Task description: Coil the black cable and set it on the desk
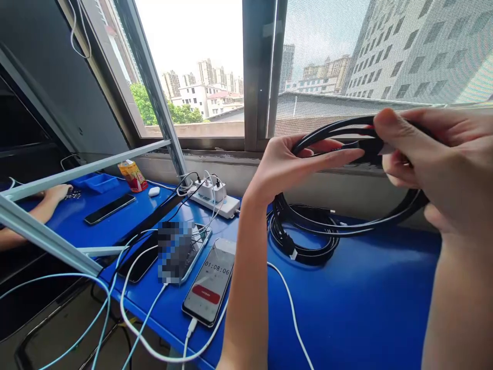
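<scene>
A coiled black cable (358,227) is held up over the blue table, near the window sill. My left hand (292,159) grips the coil's left side, its thumb stretched to the right along a dark part of the cable. On the coil's right side my right hand (435,154) is closed, with thumb and fingers pinched around the cable. A dark piece, perhaps a connector, lies between the two hands, partly hidden by the fingers. Beneath the held coil, another bundle of black cables (304,252) with a white-tipped end rests on the table.
Left of my arm lie a phone with a running timer (208,282), other phones and white charging cables. A power strip (219,198) with plugged-in chargers stands by the wall. A metal frame (92,167) crosses the left. Beyond it is another person's hand (57,196) near a blue tray (100,183).
</scene>
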`<state>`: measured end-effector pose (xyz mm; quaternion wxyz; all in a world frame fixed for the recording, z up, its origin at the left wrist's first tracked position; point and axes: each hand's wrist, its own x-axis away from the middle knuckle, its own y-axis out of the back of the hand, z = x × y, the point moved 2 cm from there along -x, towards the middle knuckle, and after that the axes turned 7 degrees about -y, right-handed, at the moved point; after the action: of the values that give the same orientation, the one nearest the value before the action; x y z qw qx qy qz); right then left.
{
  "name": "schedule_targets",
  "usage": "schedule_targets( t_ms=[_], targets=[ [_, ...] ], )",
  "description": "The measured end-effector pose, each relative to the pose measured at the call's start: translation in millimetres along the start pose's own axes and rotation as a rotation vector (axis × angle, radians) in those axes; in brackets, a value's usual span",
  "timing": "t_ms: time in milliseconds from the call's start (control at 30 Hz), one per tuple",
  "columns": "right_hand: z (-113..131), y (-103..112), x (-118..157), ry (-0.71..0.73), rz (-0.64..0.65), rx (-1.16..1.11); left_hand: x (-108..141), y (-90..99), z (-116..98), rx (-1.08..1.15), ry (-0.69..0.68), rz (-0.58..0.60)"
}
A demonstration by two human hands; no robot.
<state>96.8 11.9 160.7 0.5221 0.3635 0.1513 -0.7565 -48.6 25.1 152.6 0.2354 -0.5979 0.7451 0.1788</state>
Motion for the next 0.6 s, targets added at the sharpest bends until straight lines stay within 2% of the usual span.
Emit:
schedule_targets(
  t_ms=[133, 267, 333, 467, 600],
  targets=[
    [-5.7, 0.8, -5.3, -0.112, 0.127, -0.104, -1.4, -0.1, 6.5, 0.035, 0.076, 0.119],
    [-11.5, 5.8, -6.5, -0.172, 0.041, -0.100, -4.0, -5.5, 6.1, 0.087, 0.083, 0.200],
    [-10.4, 9.4, -5.4, -0.126, 0.035, -0.059, -4.8, -7.9, 4.7, 0.089, 0.103, 0.173],
    [-3.7, 15.2, -0.8, 0.062, 0.160, 0.077, -5.2, -12.8, 3.3, 0.049, 0.120, 0.167],
    [-5.6, 22.2, 1.8, 0.156, 0.141, 0.092, -5.4, -20.0, 3.0, 0.045, 0.113, 0.170]
  ],
)
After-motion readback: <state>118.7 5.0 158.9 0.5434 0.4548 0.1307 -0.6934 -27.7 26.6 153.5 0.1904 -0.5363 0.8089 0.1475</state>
